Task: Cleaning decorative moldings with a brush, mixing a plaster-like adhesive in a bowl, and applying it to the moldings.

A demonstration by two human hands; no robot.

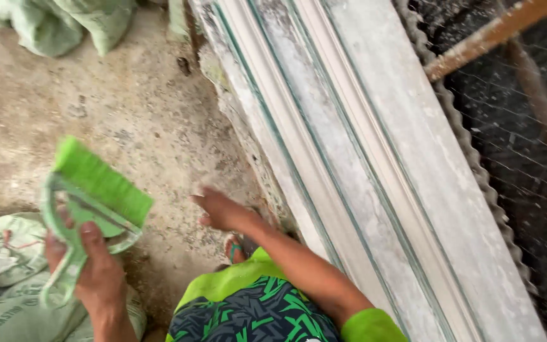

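Green plastic hand brush (93, 199) sits clamped in my left hand (93, 272) above the concrete floor (128, 114); my right hand (223, 211) hangs open beside the dusty grey moulded slab (362, 158), whose grooves look unswept.

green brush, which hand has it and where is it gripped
The left hand holds the green brush by its handle, fingers wrapped round the lower end, bristles pointing up. The right hand holds nothing; it is spread open above the concrete floor.
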